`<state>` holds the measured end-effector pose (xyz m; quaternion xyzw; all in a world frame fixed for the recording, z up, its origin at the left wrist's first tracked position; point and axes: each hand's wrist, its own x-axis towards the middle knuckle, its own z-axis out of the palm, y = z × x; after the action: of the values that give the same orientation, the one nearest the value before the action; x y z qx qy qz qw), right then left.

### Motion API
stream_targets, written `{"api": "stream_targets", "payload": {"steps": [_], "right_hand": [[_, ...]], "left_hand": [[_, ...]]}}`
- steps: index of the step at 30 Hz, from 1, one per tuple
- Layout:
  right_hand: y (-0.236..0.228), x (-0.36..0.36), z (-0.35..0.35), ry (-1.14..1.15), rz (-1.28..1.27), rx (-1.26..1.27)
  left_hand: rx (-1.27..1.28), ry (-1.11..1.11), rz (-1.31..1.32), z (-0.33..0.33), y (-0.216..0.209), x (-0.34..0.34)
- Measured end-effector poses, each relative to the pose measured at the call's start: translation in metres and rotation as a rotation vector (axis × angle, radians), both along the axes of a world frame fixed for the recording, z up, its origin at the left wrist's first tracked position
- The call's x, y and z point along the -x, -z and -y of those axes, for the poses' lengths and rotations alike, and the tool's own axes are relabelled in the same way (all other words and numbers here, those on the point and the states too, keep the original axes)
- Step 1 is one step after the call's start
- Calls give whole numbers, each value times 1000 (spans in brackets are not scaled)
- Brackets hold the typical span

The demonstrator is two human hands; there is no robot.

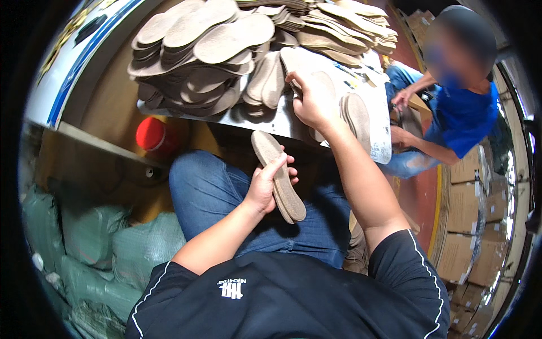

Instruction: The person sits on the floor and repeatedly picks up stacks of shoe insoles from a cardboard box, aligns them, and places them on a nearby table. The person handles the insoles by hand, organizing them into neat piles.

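Note:
Above my lap my left hand (264,185) is wrapped around a few brown-grey shoe insoles (289,198) lying one on another, thumb across the top one. My right hand (309,101) reaches over the table's front edge, its fingers bent at the side of another insole (291,59) and seeming to grip it; part of that insole is hidden behind the hand. Left of this hand lie several insoles (265,83) in small stacks. Just right of my right wrist is another small stack of insoles (355,121).
Tall piles of insoles (234,38) cover the table's left and back (381,138). Under its left side stands a red container (151,134). Green wrapped bundles (144,243) lie at lower left. A person in blue (471,124) sits at right, near stacked cartons (460,209).

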<state>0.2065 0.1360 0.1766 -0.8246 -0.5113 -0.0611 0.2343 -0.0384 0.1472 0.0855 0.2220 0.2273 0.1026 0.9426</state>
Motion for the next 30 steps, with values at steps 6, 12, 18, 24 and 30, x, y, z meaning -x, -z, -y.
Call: {"api": "stream_targets", "payload": {"steps": [6,12,18,24,30], "right_hand": [[-11,8,34,159,-725,-704],[-26,80,105,108,-1186,-1079],[-12,168,179,122,-1645,-1088],[4,171,219,260,-1368,-880],[-28,164,234,-5,-321,-390]], "left_hand": [[47,16,97,-5,-3,1],[-51,-17,225,-6,-21,3],[-25,-26,345,4,-30,-9],[-6,22,242,26,-31,-9],[97,54,336,32,-38,-16]]}}
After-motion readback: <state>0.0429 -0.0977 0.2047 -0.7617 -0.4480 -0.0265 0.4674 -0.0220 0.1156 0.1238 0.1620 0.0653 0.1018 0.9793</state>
